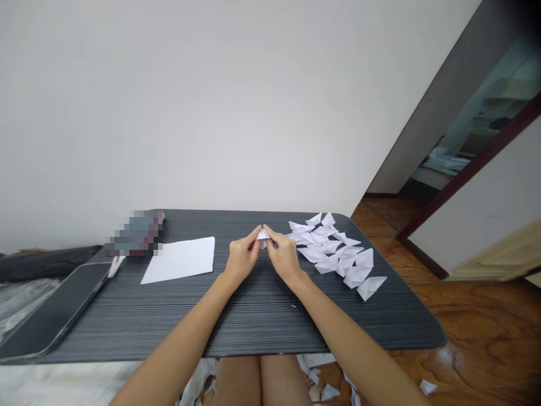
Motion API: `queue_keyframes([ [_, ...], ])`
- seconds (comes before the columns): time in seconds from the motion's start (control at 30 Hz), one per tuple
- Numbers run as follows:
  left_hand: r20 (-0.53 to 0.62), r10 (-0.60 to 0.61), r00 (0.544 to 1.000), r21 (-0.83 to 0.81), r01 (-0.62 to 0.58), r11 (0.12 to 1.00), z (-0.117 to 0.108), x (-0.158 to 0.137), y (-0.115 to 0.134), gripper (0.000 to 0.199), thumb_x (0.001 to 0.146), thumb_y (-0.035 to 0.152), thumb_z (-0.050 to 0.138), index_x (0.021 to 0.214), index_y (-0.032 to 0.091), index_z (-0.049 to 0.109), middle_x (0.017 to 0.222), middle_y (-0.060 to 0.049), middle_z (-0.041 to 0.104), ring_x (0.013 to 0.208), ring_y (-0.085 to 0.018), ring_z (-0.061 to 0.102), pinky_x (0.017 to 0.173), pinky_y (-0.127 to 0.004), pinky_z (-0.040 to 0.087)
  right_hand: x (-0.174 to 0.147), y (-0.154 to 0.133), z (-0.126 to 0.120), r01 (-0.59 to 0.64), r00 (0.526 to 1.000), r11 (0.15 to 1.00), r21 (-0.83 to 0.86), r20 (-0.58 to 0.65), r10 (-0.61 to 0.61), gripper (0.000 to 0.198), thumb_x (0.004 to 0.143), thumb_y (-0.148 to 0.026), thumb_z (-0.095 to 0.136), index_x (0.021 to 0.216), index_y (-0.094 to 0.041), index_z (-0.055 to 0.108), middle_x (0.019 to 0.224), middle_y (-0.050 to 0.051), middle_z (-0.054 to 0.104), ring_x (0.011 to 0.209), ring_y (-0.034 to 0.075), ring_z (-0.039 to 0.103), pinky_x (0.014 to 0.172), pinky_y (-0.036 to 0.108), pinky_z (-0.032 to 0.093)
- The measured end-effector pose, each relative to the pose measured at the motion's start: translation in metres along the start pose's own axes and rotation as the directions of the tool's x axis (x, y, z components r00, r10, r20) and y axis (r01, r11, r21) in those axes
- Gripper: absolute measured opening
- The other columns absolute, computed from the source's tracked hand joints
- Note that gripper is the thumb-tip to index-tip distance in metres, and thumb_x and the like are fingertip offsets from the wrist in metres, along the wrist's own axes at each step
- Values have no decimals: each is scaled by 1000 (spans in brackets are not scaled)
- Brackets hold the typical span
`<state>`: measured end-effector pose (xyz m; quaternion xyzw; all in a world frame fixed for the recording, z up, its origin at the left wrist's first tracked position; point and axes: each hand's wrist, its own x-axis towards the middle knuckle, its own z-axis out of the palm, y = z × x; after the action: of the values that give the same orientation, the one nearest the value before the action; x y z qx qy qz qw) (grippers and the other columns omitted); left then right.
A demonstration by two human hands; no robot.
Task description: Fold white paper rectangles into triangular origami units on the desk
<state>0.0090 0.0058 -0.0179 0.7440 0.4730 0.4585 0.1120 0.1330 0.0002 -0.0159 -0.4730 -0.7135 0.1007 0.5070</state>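
Observation:
A small folded white paper (263, 234) is pinched between my two hands above the middle of the dark table. My left hand (243, 254) grips its left side between thumb and fingers. On its right side my right hand (284, 252) does the same, both sets of fingertips meeting near the top. Part of the paper is hidden behind the fingers. Right of my right hand lies a loose heap of folded paper boats (333, 248). A flat white sheet of paper (181, 260) rests to the left of my left hand.
A pixelated object (135, 234) sits at the table's back left. A dark phone-like slab (59, 310) lies along the left edge. The black table (253, 321) stands against a white wall (253, 113). Paper scraps (329, 392) lie on the wooden floor.

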Motion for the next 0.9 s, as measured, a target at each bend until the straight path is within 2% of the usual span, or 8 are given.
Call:
queue_keyframes([
  [0.1, 22, -36, 999, -135, 39, 990, -2, 1, 3, 34, 79, 21, 42, 110, 16, 55, 67, -4, 67, 58, -13, 62, 58, -21, 48, 0, 2, -2, 21, 999, 1000, -11, 34, -21, 35, 80, -16, 38, 110, -19, 55, 89, 8, 64, 77, 19, 59, 71, 31, 46],
  [0.27, 67, -93, 993, -321, 109, 941, -4, 3, 4, 34, 78, 19, 42, 109, 16, 56, 60, 0, 66, 50, -11, 60, 57, -23, 50, 2, 3, -4, 118, 991, 993, 24, 61, -119, 38, 80, -13, 35, 113, -20, 53, 87, 7, 63, 73, 17, 57, 69, 30, 46],
  [0.37, 157, -142, 977, -505, 202, 839, -6, 6, 5, 38, 75, 22, 47, 111, 13, 53, 64, -2, 67, 55, -13, 61, 62, -27, 51, 4, 5, -6, 145, 989, 989, 6, 40, -145, 39, 80, -11, 34, 113, -21, 53, 89, 7, 60, 78, 16, 56, 71, 28, 45],
  [0.47, 289, -158, 944, -684, 319, 656, -7, 9, 7, 45, 74, 26, 50, 114, 6, 50, 68, -6, 67, 60, -16, 62, 63, -31, 51, 5, 10, -8, 193, 980, 981, -21, 49, -192, 41, 79, -9, 34, 113, -20, 52, 91, 7, 58, 83, 16, 54, 74, 27, 45],
  [0.53, 359, -186, 915, -725, 399, 562, -7, 10, 7, 44, 75, 32, 49, 108, 3, 54, 70, -9, 67, 61, -18, 63, 61, -31, 51, 6, 13, -9, 243, 967, 970, -17, 90, -240, 41, 79, -8, 33, 114, -19, 52, 91, 8, 57, 84, 15, 54, 75, 27, 44],
  [0.67, 417, -264, 870, -694, 492, 525, -6, 11, 2, 41, 69, 38, 58, 93, 5, 62, 74, -10, 67, 60, -17, 62, 64, -31, 51, 7, 13, -11, 290, 939, 955, 52, 175, -295, 43, 77, -6, 34, 115, -19, 50, 92, 8, 56, 86, 14, 53, 76, 27, 44],
  [0.77, 400, -296, 867, -688, 497, 529, -8, 12, -1, 43, 64, 39, 63, 92, 6, 62, 77, -10, 67, 65, -18, 63, 69, -34, 51, 8, 10, -13, 232, 939, 959, 165, 218, -265, 45, 74, -7, 38, 117, -20, 48, 97, 6, 55, 82, 13, 53, 74, 26, 45],
  [0.9, 341, -303, 890, -655, 456, 602, -11, 13, 0, 45, 65, 39, 62, 96, 6, 61, 78, -10, 67, 63, -18, 63, 67, -34, 52, 11, 9, -13, -21, 972, 954, 299, 230, -51, 35, 76, -20, 46, 110, -17, 54, 91, 6, 57, 71, 11, 54, 63, 24, 46],
])
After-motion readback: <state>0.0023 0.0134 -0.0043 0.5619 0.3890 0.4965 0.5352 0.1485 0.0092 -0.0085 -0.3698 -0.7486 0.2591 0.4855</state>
